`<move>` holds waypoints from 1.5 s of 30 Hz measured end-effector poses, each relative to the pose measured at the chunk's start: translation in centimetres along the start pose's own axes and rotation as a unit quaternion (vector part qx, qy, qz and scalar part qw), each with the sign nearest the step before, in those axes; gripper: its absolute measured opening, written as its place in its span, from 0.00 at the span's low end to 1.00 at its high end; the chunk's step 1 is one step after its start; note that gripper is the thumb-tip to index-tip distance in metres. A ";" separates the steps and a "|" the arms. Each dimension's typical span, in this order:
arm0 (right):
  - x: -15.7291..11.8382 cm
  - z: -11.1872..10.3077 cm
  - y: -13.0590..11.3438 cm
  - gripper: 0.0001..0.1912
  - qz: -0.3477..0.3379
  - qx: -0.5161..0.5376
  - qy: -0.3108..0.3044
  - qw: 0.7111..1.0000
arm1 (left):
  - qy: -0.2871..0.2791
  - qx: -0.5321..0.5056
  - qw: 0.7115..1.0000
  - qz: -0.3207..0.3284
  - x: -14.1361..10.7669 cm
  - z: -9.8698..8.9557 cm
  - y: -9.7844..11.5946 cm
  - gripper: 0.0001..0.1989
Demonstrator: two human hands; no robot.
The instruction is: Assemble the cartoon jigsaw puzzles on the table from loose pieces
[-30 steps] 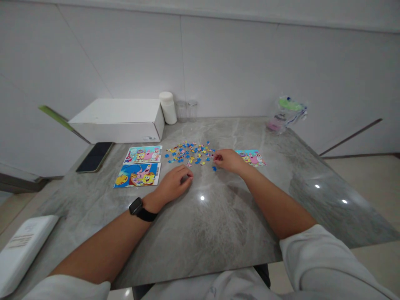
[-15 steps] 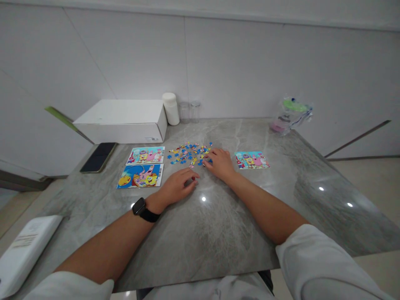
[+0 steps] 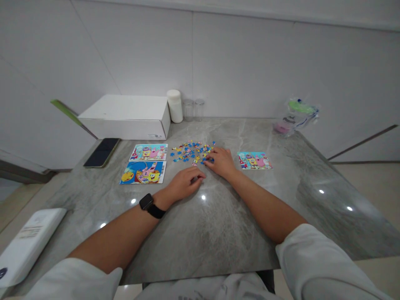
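Observation:
A loose heap of small jigsaw puzzle pieces [image 3: 187, 152], blue, yellow and pink, lies in the middle of the grey table. At its right edge my right hand [image 3: 221, 161] has thumb and forefinger closed on what looks like a blue puzzle piece, partly hidden by the fingers. My left hand [image 3: 186, 182], with a black watch on the wrist, rests on the table just below the heap. Its fingers are loosely curled, a gap shows between thumb and forefinger, and I see nothing in it. Right of my right hand lies a cartoon picture card [image 3: 255, 160].
Two more cartoon cards lie left of the heap, an upper one [image 3: 148, 152] and a blue one [image 3: 143, 172]. Behind them are a phone [image 3: 102, 152], a white box [image 3: 125, 117], a white bottle [image 3: 175, 106] and two clear jars [image 3: 193, 110]. A plastic bag [image 3: 295, 118] sits back right.
The whole view has shifted slightly. My left hand has slid a little to the right, nearer my right hand. My right hand stays at the heap's right edge, its fingers moved slightly.

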State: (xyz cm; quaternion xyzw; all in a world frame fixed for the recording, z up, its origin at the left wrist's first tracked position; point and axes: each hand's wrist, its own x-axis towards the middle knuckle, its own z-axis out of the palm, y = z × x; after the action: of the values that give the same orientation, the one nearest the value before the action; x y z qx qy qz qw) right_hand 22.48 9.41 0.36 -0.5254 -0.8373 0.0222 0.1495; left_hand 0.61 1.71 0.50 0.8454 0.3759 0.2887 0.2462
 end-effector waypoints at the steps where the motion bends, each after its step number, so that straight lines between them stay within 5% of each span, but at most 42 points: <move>1: 0.0 0.0 0.1 0.12 -0.001 0.000 0.000 1.000 | 0.000 -0.003 1.000 -0.002 0.0 0.0 0.0 0.10; 15: 0.1 0.8 0.2 0.14 -0.036 -0.002 -0.006 0.999 | 0.016 -0.001 1.000 -0.002 0.1 0.4 -1.3 0.09; 20: 0.3 1.1 1.1 0.11 -0.026 0.051 0.079 0.995 | 0.021 0.004 1.000 0.009 0.0 0.1 -1.3 0.09; 26: 0.6 0.9 3.1 0.09 0.032 0.280 0.231 0.931 | 0.029 -0.001 1.000 0.009 -0.6 -0.6 -1.5 0.08; 32: 0.3 0.7 3.6 0.12 0.066 0.356 0.234 0.902 | 0.027 -0.003 1.000 0.005 -0.7 -0.7 -1.4 0.08; 45: -1.5 -1.2 1.5 0.06 -0.129 0.277 0.208 0.929 | 0.021 0.014 1.000 0.013 -0.8 -0.5 -1.6 0.08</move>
State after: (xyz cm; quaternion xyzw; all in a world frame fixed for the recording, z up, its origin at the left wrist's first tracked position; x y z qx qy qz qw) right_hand 24.68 8.60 0.85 -0.3429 -0.8085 0.1241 0.4618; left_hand -0.98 2.12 -0.43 0.8473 0.3740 0.3044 0.2226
